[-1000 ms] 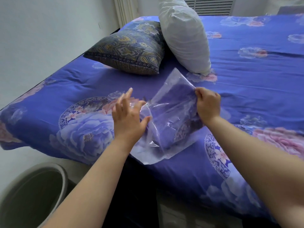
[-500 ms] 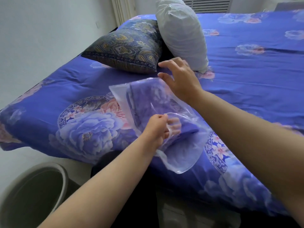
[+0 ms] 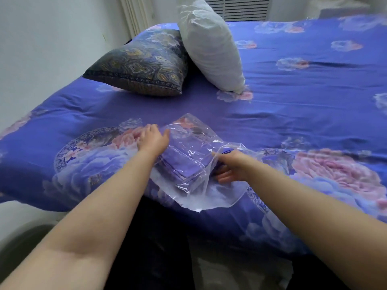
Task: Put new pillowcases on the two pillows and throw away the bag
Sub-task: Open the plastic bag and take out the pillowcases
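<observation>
From my head camera, the clear plastic bag [image 3: 194, 164] lies on the bed [image 3: 303, 105] near its front edge, with the folded purple pillowcases [image 3: 184, 162] still inside it. My left hand [image 3: 152, 139] rests on the bag's far left end, fingers stretched out fairly flat against the plastic and the bedspread beside it. My right hand [image 3: 231, 167] is at the bag's open right side, fingers curled around the edge of the folded pillowcases, with the loose plastic flap draped over my knuckles. Farther back on the bed, the dark patterned pillow [image 3: 142, 68] lies flat near the wall, and the bare white pillow [image 3: 209, 47] leans tilted just beside it, touching its right edge. A grey bin's rim [image 3: 25, 239] shows at the lower left, blurred.
</observation>
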`<action>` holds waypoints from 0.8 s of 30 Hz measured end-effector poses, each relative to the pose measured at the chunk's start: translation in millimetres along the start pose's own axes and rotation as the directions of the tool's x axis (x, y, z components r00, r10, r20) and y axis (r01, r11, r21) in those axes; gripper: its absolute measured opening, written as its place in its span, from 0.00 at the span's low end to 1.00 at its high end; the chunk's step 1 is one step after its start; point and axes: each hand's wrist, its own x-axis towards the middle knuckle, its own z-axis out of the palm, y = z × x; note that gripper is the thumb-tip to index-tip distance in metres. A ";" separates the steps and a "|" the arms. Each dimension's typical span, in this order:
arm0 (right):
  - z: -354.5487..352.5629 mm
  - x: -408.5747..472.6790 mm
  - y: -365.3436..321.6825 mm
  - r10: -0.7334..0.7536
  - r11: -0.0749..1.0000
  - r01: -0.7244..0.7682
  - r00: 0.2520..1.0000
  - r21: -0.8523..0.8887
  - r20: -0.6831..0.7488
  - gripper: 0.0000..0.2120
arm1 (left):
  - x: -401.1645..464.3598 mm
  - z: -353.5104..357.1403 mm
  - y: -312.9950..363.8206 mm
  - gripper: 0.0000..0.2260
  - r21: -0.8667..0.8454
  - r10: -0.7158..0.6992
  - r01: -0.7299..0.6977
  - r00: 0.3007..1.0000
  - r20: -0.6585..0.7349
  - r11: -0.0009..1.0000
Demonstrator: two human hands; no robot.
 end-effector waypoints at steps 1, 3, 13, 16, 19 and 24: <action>5.1 3.1 2.9 -0.003 0.994 0.005 1.000 0.110 -0.019 0.17 | 7.1 -0.4 -9.2 0.31 0.032 -0.070 0.069 0.996 0.047 0.997; 15.1 7.0 5.8 -0.035 0.961 0.059 0.995 0.270 -0.095 0.10 | 18.3 1.7 -25.3 0.32 0.055 -0.119 0.115 0.990 0.079 0.992; 3.8 19.9 -14.3 -0.267 0.898 0.358 0.906 0.256 -0.327 0.10 | 28.7 -39.5 -81.5 0.14 -0.146 -0.341 0.314 0.909 -0.240 0.938; -16.2 18.7 -28.6 -0.326 0.893 0.426 0.833 0.143 -0.448 0.09 | 25.8 -73.0 -107.3 0.16 -0.290 -0.526 0.440 0.742 -0.415 0.850; -40.5 25.7 -33.9 -0.330 0.899 0.435 0.739 0.042 -0.587 0.08 | 17.3 -96.1 -134.9 0.16 -0.325 -0.643 0.557 0.622 -0.446 0.764; -43.7 41.7 -13.4 -0.225 0.970 0.238 0.833 -0.040 -0.505 0.37 | 4.5 -68.3 -121.4 0.26 0.029 -0.145 0.183 0.857 -0.495 0.983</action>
